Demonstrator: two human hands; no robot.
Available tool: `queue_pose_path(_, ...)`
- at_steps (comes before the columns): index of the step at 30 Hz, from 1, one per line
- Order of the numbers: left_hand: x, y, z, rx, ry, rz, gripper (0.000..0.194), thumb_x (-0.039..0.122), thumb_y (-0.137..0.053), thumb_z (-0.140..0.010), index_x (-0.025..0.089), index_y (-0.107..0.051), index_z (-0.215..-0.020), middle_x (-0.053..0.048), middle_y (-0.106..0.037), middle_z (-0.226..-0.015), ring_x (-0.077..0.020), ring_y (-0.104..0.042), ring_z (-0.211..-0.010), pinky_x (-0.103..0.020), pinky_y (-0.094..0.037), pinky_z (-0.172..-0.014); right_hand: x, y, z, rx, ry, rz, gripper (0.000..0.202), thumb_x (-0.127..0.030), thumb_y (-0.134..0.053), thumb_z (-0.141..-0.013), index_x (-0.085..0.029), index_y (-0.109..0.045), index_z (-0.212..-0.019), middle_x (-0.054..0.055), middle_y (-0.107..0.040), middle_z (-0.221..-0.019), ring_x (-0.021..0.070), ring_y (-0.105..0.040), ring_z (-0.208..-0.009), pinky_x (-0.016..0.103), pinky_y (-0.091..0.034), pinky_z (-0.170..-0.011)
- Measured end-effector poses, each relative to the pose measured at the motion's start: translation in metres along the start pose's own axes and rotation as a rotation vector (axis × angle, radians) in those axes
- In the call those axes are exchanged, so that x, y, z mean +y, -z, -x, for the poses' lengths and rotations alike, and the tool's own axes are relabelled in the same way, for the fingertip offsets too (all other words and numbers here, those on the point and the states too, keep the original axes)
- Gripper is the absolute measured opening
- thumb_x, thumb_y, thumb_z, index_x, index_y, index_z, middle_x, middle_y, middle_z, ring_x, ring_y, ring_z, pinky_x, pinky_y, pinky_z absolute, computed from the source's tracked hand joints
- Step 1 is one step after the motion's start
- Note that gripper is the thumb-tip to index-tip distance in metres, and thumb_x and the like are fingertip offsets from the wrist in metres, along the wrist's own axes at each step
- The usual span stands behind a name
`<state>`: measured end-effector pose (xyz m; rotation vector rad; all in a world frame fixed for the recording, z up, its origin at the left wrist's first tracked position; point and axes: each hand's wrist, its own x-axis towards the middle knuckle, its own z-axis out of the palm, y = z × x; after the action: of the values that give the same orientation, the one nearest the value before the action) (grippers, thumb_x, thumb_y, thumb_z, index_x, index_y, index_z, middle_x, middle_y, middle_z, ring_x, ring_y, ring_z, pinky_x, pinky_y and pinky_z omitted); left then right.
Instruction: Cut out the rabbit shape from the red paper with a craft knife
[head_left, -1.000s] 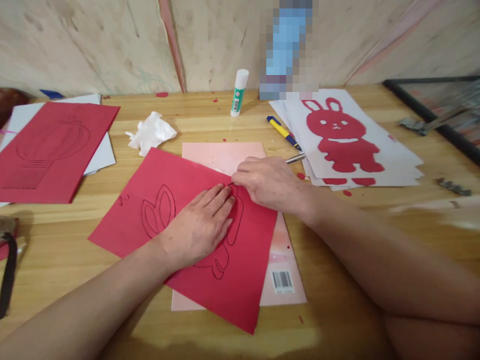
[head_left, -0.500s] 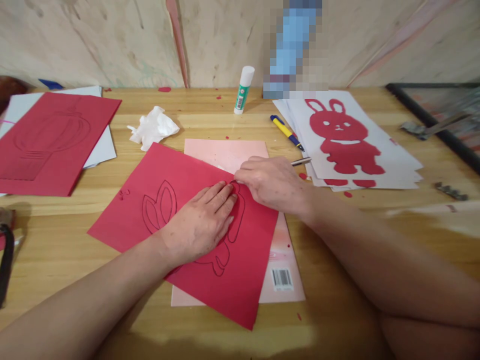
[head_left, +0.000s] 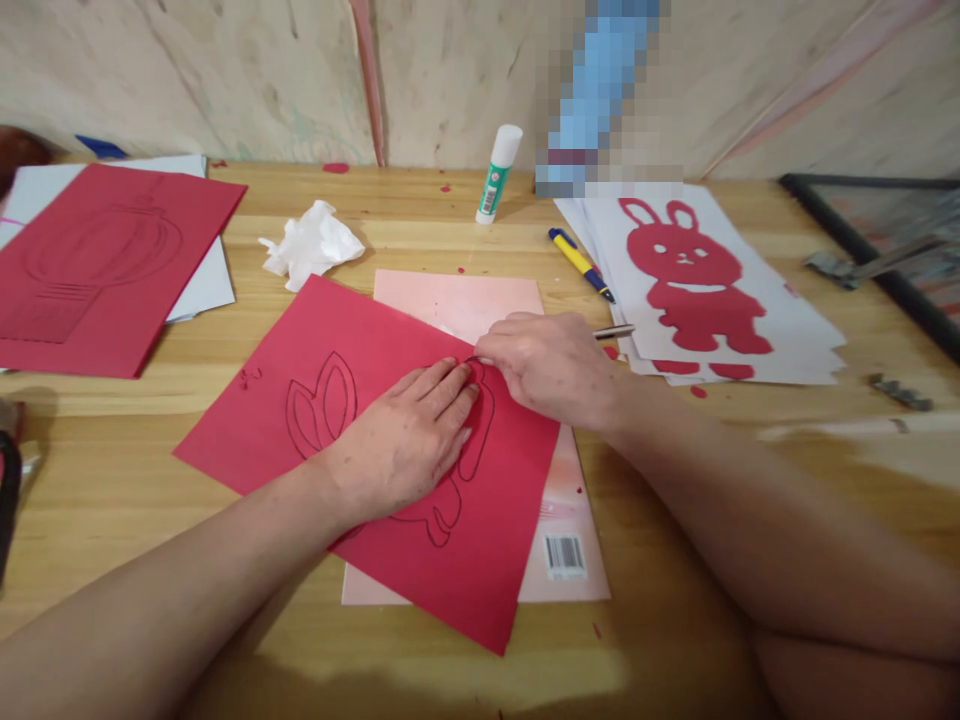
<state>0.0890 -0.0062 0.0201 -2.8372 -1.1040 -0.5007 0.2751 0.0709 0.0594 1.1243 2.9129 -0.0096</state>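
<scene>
The red paper (head_left: 240, 400) lay on a pink booklet (head_left: 480, 295), its long axis slanting from far left to near right. The left hand (head_left: 401, 440) was spread flat across its middle, nearer than the right hand (head_left: 540, 365), which pinched at the far edge, fingertips just beside the left's. The pinched thing was mostly hidden, perhaps the slim shaft (head_left: 618, 331) showing behind the wrist.

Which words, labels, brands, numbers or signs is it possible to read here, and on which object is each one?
No text can be quoted.
Glue stick: printed label, too small and blurred to read.
Pink booklet: white barcode sticker, any digits too small.
Red sheet: small dark marks near the left corner, not legible.
</scene>
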Motion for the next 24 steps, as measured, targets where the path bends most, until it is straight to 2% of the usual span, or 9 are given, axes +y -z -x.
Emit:
queue_pose_path(8,-0.0001,0.0001,-0.0003,-0.011,0.003,0.022,0.039,0.022,-0.041,-0.097,-0.002,-0.053,-0.125,-0.025,-0.051,-0.133,-0.0347,-0.045,-0.129,-0.050,-0.043,-0.105,-0.0001,0.0012,0.0014,-0.014,-0.011,0.015,0.026,-0.007,-0.042,-0.085,-0.018,-0.065,-0.084,0.004,-0.070,-0.085,0.0167,-0.059,-0.084,0.030,-0.029,-0.058)
queue_pose_path(18,0.0010,0.0017,-0.0013,-0.019,0.022,0.037,0.039,0.021,-0.040,-0.097,-0.002,-0.053,-0.125,-0.025,-0.051,-0.134,-0.0336,-0.045,-0.130,-0.049,-0.041,-0.106,-0.0030,0.0071,0.0031,-0.037,-0.036,0.019,0.027,-0.006,-0.041,-0.082,-0.017,-0.066,-0.083,0.006,-0.069,-0.082,0.0173,-0.058,-0.081,0.030,-0.025,-0.056)
queue_pose_path(24,0.0006,-0.0009,0.0004,-0.036,0.015,0.007,0.040,0.023,-0.040,-0.097,-0.001,-0.053,-0.126,-0.024,-0.050,-0.136,-0.0340,-0.043,-0.131,-0.049,-0.042,-0.106,-0.0065,0.0079,0.0040,-0.061,-0.077,0.029,0.026,-0.009,-0.041,-0.085,-0.017,-0.066,-0.083,0.007,-0.069,-0.084,0.0191,-0.060,-0.082,0.031,-0.025,-0.056)
